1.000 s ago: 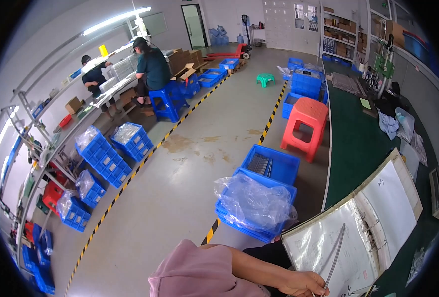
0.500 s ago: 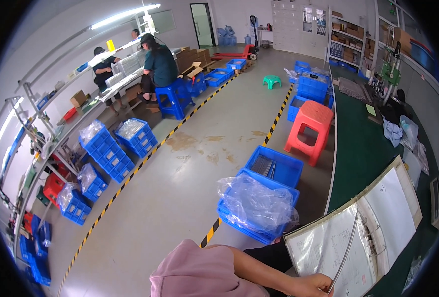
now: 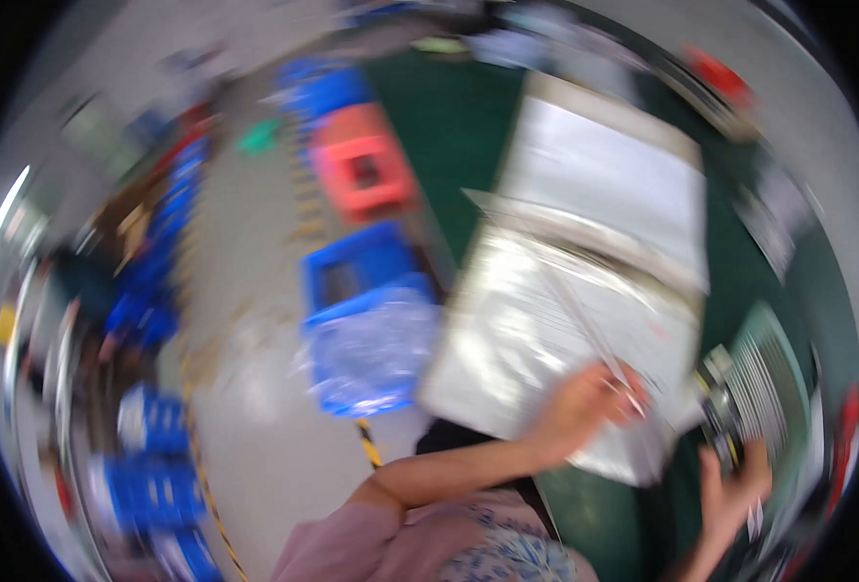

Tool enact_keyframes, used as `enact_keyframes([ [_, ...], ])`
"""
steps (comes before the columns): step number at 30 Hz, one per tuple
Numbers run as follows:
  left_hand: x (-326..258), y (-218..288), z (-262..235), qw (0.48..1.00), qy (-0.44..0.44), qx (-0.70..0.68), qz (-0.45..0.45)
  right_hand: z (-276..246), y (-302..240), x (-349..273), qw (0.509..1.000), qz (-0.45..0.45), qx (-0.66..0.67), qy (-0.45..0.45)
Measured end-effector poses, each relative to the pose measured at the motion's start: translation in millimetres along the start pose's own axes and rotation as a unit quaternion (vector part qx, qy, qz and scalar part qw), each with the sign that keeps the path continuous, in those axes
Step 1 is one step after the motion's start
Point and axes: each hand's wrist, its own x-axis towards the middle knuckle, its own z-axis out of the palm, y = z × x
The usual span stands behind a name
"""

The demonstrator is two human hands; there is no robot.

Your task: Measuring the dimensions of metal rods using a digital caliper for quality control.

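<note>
My left hand is closed around a thin, pale metal rod, which slants across the lower page of an open ring binder. The binder has glossy clear sleeves with printed sheets and lies on the green tabletop. At the lower right, my right hand has thumb and fingers apart, with nothing visible between them. Just beyond its fingertips is a small black and yellowish object, too blurred to name. Beside that object stands a ribbed, pale green-edged item.
Left of the table, blue crates stand on the floor, the nearer covered by clear plastic film. Behind them is a red stool. Several more blue crates line the far left. A red item sits at the table's back edge.
The view has swung right and down onto the table, blurring the picture. My right hand has come into view. My left hand still holds the rod over the binder.
</note>
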Motion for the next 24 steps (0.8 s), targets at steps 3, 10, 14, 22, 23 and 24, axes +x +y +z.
enact_keyframes([
  [3,9,8,1,0.998,0.031,0.029,0.04,2,-13,16,0.994,-0.035,-0.097,0.026],
  [10,9,-21,4,0.998,-0.007,0.068,0.013,-5,-1,1,0.984,-0.02,-0.177,0.029],
  [14,6,-18,8,0.995,-0.004,0.1,0.002,1,6,-6,0.984,-0.052,-0.156,0.063],
  [22,8,-12,-1,0.997,-0.005,0.078,0.016,14,2,-11,0.994,-0.076,-0.08,0.005],
  [23,8,-10,-3,0.999,-0.012,0.053,0.003,12,2,-11,0.994,-0.085,-0.073,-0.014],
  [24,9,-10,-3,0.999,-0.021,0.027,-0.011,12,3,-12,0.994,-0.084,-0.07,-0.018],
])
